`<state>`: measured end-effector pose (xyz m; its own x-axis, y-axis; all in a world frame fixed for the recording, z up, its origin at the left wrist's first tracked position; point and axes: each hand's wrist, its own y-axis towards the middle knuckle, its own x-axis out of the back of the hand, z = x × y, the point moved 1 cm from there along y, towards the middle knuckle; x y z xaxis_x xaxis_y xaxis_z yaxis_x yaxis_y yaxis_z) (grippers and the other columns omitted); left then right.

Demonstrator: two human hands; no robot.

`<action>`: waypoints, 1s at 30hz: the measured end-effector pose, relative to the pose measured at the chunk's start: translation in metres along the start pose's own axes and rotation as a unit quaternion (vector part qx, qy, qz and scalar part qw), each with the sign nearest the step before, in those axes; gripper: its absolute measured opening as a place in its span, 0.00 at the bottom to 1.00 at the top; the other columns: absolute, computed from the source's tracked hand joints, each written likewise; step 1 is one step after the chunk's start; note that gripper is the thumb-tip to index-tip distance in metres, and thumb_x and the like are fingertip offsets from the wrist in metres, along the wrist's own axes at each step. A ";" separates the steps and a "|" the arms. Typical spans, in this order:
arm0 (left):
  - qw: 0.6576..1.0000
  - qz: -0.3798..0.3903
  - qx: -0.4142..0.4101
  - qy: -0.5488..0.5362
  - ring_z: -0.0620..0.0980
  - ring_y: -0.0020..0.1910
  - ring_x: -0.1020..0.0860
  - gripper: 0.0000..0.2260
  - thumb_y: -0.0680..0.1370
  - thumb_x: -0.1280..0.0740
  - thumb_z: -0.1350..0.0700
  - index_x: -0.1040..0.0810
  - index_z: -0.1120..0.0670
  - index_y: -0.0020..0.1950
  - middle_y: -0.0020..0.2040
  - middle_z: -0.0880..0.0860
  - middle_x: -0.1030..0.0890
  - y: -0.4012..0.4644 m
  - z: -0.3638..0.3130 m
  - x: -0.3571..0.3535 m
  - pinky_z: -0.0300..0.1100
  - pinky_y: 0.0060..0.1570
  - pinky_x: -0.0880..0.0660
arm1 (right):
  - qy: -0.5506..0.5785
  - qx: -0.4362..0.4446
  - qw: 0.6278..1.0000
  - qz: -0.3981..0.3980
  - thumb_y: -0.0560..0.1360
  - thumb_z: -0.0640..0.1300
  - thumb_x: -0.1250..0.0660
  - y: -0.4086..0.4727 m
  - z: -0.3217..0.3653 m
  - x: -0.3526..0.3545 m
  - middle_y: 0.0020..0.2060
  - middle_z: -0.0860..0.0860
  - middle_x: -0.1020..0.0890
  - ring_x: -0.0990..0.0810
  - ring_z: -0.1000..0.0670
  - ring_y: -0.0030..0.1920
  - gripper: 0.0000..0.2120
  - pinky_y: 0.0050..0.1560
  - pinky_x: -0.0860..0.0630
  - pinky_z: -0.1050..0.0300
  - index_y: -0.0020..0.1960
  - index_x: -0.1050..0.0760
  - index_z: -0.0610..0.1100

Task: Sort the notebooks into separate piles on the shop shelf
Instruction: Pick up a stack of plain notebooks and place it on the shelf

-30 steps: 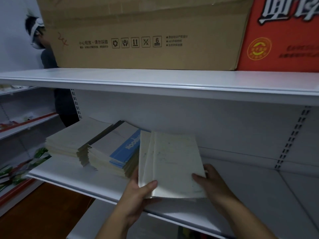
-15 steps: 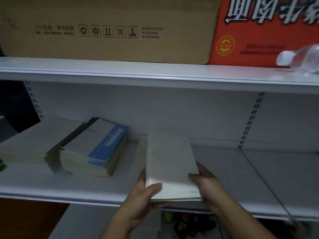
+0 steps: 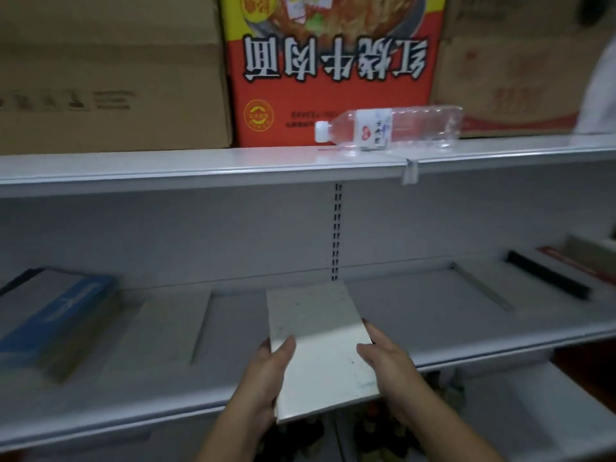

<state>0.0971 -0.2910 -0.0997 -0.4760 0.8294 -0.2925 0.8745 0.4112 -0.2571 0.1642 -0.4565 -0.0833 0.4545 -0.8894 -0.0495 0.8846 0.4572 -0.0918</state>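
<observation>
I hold a pale cream notebook (image 3: 320, 341) with both hands over the front edge of the white shop shelf (image 3: 466, 331). My left hand (image 3: 266, 378) grips its left edge, thumb on the cover. My right hand (image 3: 390, 371) grips its right edge. A single pale notebook (image 3: 166, 325) lies flat on the shelf to the left. Further left stands a pile of notebooks with a grey and blue cover (image 3: 53, 315) on top. At the far right of the shelf lie other notebooks with black and red spines (image 3: 563, 275).
On the upper shelf (image 3: 200, 168) a clear plastic bottle (image 3: 390, 128) lies on its side before a red carton (image 3: 333, 68), with brown cartons (image 3: 110, 71) at both sides. A slotted upright (image 3: 336, 231) runs down the back panel. Dark items show on the shelf below.
The view has swung to the right, so the notebook piles now sit at the far left. Both hands have carried the cream notebook rightward along the shelf, leaving one pale notebook behind.
</observation>
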 end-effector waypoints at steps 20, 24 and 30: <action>0.989 0.073 0.029 0.124 0.55 0.44 0.18 0.18 0.82 0.42 0.48 0.26 0.59 0.63 0.49 0.53 0.19 0.085 0.087 -0.334 0.40 0.32 0.23 | -0.055 -0.074 0.964 -0.249 0.75 0.30 0.46 0.013 0.015 0.327 0.44 0.42 0.16 0.18 0.40 0.46 0.17 0.42 0.24 0.52 0.51 0.20 0.43; 0.986 0.111 0.076 0.097 0.58 0.46 0.19 0.15 0.83 0.43 0.52 0.22 0.61 0.57 0.47 0.56 0.17 0.121 0.086 -0.377 0.48 0.47 0.23 | -0.098 -0.080 0.955 -0.268 0.75 0.30 0.44 0.050 0.035 0.367 0.42 0.46 0.17 0.19 0.44 0.43 0.18 0.38 0.26 0.58 0.51 0.22 0.47; 0.976 0.113 0.070 0.175 0.57 0.39 0.22 0.10 0.78 0.41 0.63 0.21 0.64 0.45 0.39 0.62 0.20 0.179 0.087 -0.420 0.45 0.39 0.28 | -0.151 -0.113 0.945 -0.268 0.77 0.29 0.46 0.106 0.046 0.429 0.53 0.39 0.20 0.23 0.43 0.45 0.17 0.37 0.25 0.58 0.59 0.24 0.38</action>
<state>0.4452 -0.5984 -0.1033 -0.1897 0.9813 -0.0309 0.9206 0.1669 -0.3531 0.4580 -0.7899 -0.0687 -0.0129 -0.9379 0.3466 0.9669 -0.1001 -0.2348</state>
